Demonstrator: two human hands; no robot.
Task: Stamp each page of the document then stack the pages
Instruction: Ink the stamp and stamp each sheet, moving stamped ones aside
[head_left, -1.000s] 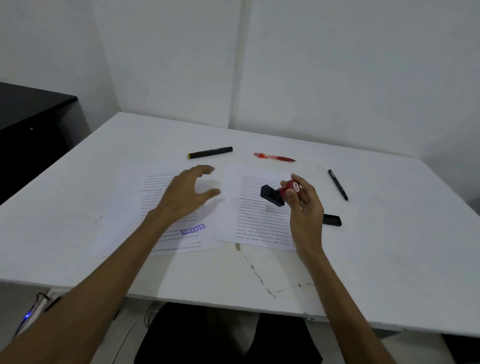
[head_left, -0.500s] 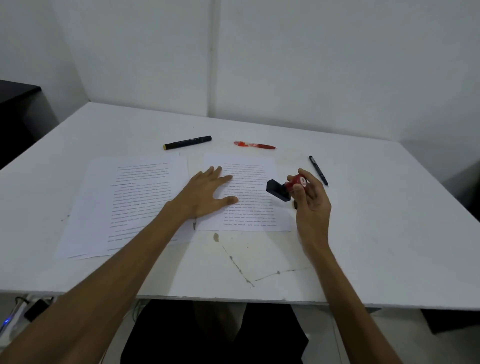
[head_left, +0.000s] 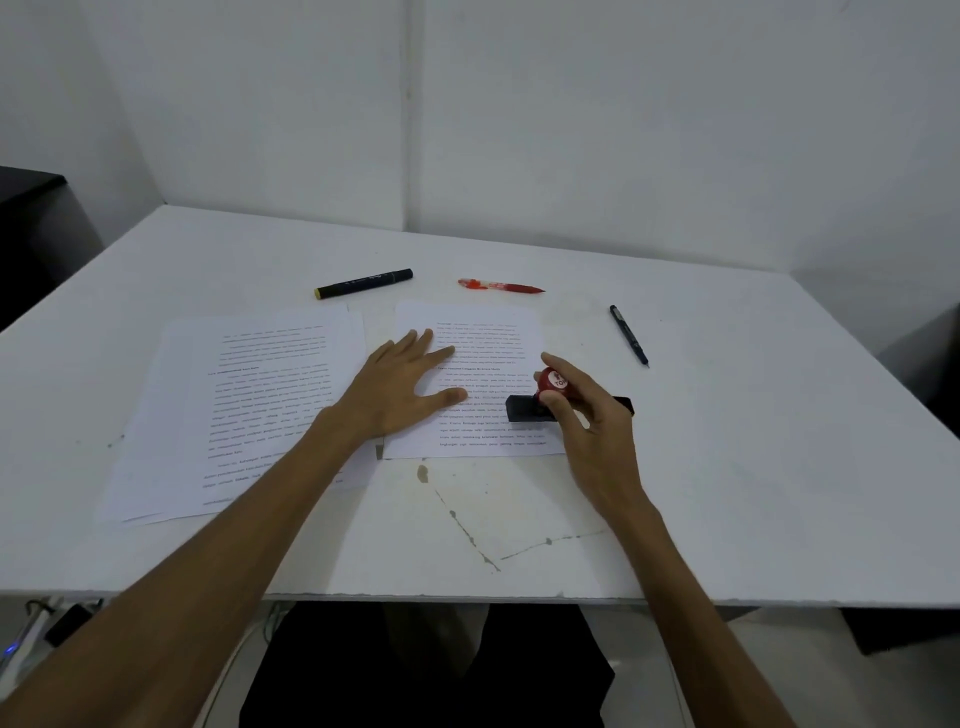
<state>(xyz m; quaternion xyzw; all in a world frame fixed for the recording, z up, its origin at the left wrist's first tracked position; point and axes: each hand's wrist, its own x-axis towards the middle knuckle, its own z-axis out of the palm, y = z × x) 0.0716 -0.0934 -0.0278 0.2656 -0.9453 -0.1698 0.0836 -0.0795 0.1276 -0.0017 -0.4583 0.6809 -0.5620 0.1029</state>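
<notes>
A single printed page (head_left: 483, 332) lies in the middle of the white table (head_left: 753, 467). My left hand (head_left: 402, 387) rests flat on its left half, fingers spread. My right hand (head_left: 584, 415) grips a stamp (head_left: 540, 397) with a red knob and a black base, held tilted just over the page's lower right part. To the left lies a loose stack of printed pages (head_left: 249, 410), partly covered by my left forearm. A black pad or lid (head_left: 623, 402) peeks out behind my right hand.
Beyond the pages lie a black marker with a yellow end (head_left: 363, 283), a red pen (head_left: 501, 285) and, to the right, a thin black pen (head_left: 628, 335). Cracks and stains (head_left: 467, 525) mark the table's near part. A dark cabinet (head_left: 31, 234) stands at far left.
My left hand moved from above the left stack onto the middle page and now lies flat on it. My right hand brought the stamp lower over that page. The view shifted left.
</notes>
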